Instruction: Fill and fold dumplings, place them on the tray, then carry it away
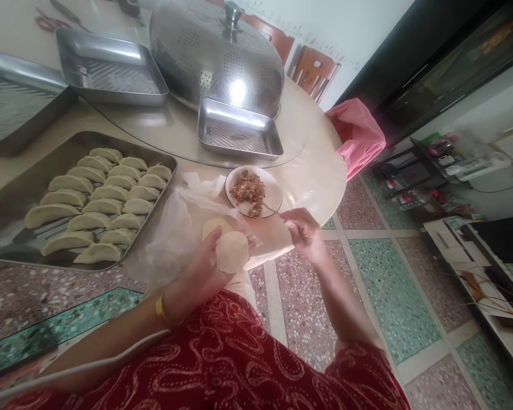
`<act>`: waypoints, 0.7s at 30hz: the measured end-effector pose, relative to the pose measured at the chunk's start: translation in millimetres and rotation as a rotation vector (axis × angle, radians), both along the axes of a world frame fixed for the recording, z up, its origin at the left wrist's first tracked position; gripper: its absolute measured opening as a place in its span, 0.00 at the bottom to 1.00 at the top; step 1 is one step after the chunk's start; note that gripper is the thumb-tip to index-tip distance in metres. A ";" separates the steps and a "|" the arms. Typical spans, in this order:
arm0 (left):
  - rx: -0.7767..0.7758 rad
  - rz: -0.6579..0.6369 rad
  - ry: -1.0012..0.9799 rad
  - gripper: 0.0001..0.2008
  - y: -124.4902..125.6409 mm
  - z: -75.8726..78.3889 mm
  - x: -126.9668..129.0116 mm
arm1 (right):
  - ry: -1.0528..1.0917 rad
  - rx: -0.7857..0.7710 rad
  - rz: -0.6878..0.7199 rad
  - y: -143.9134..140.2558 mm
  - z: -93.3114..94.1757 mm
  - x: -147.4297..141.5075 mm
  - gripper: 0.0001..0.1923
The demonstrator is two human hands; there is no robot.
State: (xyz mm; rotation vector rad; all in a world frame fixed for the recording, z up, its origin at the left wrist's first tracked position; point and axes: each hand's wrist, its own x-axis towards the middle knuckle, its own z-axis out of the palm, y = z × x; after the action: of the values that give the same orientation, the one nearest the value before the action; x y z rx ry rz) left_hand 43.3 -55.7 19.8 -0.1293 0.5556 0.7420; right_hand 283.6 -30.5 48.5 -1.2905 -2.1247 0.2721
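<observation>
A round dumpling wrapper (232,252) lies across the palm of my left hand (203,267), with the thumb over its edge. Just behind it, another pale wrapper (214,226) rests on the table by the plastic. My right hand (302,229) pinches the handle of a spoon (270,209), whose bowl end sits in the minced filling at the plate's near side. The filling (248,187) is heaped on a white plate (275,193) with a dark rim. To the left, a metal tray (74,149) holds several rows of folded dumplings (106,192).
Crumpled clear plastic (171,233) lies between the tray and my left hand. A small metal tray (241,149), two larger ones (111,98) (8,134) and a big domed steel lid (216,57) stand farther back on the round table (320,154). Pink cloth (361,136) hangs at the right.
</observation>
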 end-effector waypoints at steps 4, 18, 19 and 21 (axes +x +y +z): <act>-0.010 -0.007 0.026 0.29 -0.2 2.4 0.2 | 0.092 -0.064 -0.126 6.7 -2.1 8.8 0.09; -0.064 -0.017 0.027 0.28 5.4 1.2 6.1 | 0.692 -0.452 -0.416 36.3 -21.6 8.9 0.13; -0.067 -0.018 0.021 0.27 7.1 1.3 7.0 | 0.720 -0.485 -0.435 41.9 -23.4 8.9 0.13; -0.059 -0.009 0.007 0.28 10.9 1.3 8.5 | 0.763 -0.550 -0.458 50.7 -25.0 8.6 0.13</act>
State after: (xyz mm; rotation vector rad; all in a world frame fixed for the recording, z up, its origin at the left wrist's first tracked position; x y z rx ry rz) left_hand 51.8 -44.9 21.1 -0.1794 0.5844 0.7177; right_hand 292.1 20.2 23.5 -1.5885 -1.1063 1.0115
